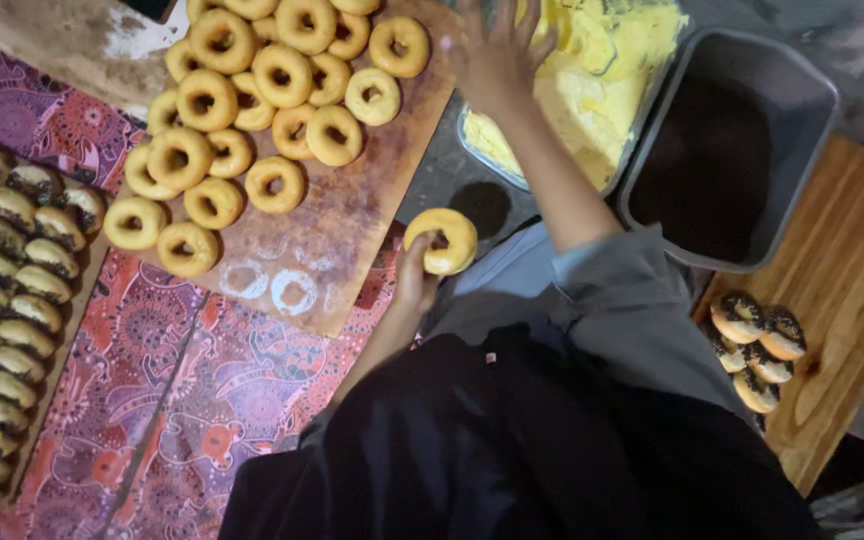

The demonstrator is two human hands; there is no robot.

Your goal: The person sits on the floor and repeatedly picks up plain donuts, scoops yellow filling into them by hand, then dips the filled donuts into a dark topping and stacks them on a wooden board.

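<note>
**Plain ring held mid-frame, yellow tub up and to its right**

Dark clothing [552, 450] fills the btm centre, closest to the lens, w/ a grey sleeve [602, 290] rising out of it.

L to R:

- Far L: rows of filled buns [12, 300] w/ dark topping, packed tight along the edge of a patterned red cloth [182, 400].
- Upper L-centre: brown board [352, 220] carrying a heap of plain ring doughnuts [262, 110]; two floury ring marks on its bare near end.
- Centre: left hand [414, 285] closed on one plain doughnut [441, 241], held from below, hole facing the camera, just off the board's near corner. It's a ring, so no long axis to speak of.
- Up and R of that: right hand [497, 50], fingers spread wide, motion-blurred, at the near-L rim of a tub of pale yellow cream [602, 90]. Can't tell if it touches the cream or holds anything.
- R of tub, touching or just beside it: dark rectangular bin [722, 150] of dark brown sprinkles or crumbs.
- Far R: lighter wooden board [852, 260] w/ a small cluster of finished doughnuts [757, 350], dark-topped.

Key relation: the held doughnut lies down and L of the tub, apart from it; the right hand is the nearer one to the cream, the left the only one on the doughnut.

No labels, signs or packaging visible; both containers plain.
</note>
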